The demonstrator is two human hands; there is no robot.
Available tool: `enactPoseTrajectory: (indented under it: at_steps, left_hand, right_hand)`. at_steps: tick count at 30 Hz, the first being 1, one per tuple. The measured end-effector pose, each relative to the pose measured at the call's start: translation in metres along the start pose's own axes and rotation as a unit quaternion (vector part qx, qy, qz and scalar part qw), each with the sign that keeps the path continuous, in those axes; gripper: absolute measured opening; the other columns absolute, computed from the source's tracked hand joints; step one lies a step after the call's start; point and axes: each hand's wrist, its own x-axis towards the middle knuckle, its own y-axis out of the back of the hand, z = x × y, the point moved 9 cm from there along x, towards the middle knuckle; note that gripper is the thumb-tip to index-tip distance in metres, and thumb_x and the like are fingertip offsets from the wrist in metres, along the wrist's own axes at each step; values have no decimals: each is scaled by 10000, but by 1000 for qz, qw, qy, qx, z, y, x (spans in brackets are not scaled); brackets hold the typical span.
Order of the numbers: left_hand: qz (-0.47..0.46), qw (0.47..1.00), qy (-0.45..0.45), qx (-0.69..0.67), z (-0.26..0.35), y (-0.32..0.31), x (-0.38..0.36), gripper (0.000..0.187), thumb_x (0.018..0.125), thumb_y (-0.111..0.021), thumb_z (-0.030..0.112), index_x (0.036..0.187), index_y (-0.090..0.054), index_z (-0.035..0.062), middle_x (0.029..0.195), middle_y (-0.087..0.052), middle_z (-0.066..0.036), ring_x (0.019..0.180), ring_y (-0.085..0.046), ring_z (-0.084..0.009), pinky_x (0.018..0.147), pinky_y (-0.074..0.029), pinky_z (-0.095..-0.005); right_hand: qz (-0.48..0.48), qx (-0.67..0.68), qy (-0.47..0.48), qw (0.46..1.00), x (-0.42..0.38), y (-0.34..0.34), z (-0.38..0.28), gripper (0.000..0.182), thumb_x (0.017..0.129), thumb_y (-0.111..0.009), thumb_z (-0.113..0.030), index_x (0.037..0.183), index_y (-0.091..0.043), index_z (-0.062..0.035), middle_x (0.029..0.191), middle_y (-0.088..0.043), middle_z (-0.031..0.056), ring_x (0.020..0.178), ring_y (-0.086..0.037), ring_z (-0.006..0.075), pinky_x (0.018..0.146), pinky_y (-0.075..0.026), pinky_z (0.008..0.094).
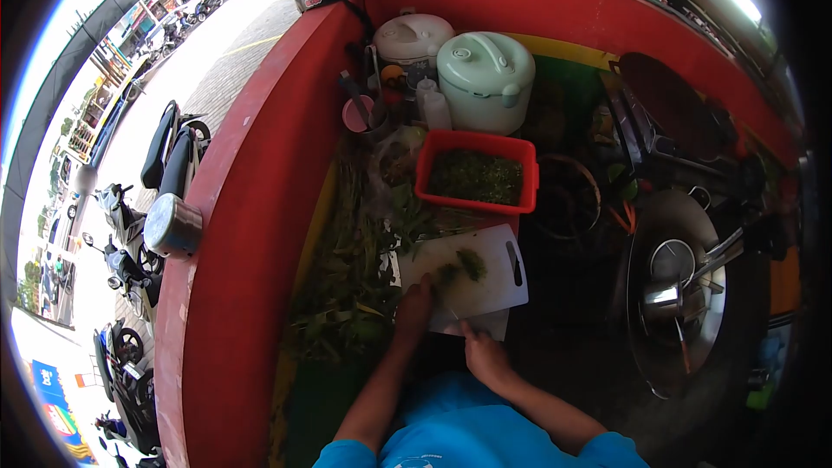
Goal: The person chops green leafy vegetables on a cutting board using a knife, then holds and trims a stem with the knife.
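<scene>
A white cutting board (pixel 498 290) lies tilted in front of me, with a dark handle slot at its right. Chopped green herbs (pixel 471 264) sit in a small pile on it. My left hand (pixel 415 305) is closed at the board's left edge, over green stems whose ends show beyond the fingers. My right hand (pixel 485 354) wraps round the handle of a knife (pixel 454 315), whose thin blade points up and left over the board's near edge. Behind the board stands a red plastic basin (pixel 530 199) holding chopped greens (pixel 477 177).
Leafy green stalks (pixel 347 295) are heaped left of the board, along a red wall (pixel 251 208). Behind the basin stand a pale green rice cooker (pixel 485 78) and white squeeze bottles (pixel 436 111). A large wok (pixel 640 329) with ladles and a strainer (pixel 672 260) is at right.
</scene>
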Motion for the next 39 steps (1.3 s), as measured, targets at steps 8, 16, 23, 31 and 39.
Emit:
enactPoseTrajectory:
  at_steps: [8,16,23,31,39]
  left_hand:
    - [-7,1000,12,7,3,5,-1,346,1009,-540,201,1342,-483,123,929,-677,-226,839,-699,-459,698,-560,-563]
    - [-16,999,39,-6,2,6,1,364,1012,-548,214,1359,-485,128,944,-696,-239,859,-703,-465,711,-560,-573]
    - [8,999,32,-25,-4,1,3,372,999,-555,196,1358,-497,120,886,-702,-229,851,-706,-458,718,-562,-578]
    - [1,999,32,32,-1,0,2,348,987,-554,168,1330,-526,117,926,-685,-223,807,-698,-436,688,-568,-546]
    - [57,998,-4,15,5,25,-5,308,956,-590,144,1261,-571,108,943,-665,-205,865,-695,-427,742,-580,-513]
  right_hand:
    - [24,-4,21,999,12,-7,0,514,994,-526,-114,1503,-504,-43,897,-673,290,795,-698,475,735,-572,569]
    - [18,5,5,1000,10,-15,5,500,993,-530,-106,1486,-512,-26,913,-679,303,796,-687,481,719,-567,570]
    - [34,13,37,999,12,-6,-3,519,992,-535,-116,1503,-495,-38,910,-674,283,757,-685,472,698,-569,570]
    - [3,-8,9,1000,7,-19,4,528,995,-539,-122,1512,-479,-31,912,-673,287,775,-688,473,709,-569,571]
    - [15,14,29,999,6,-13,-3,548,1001,-531,-130,1534,-448,-34,924,-671,287,796,-694,473,724,-574,569]
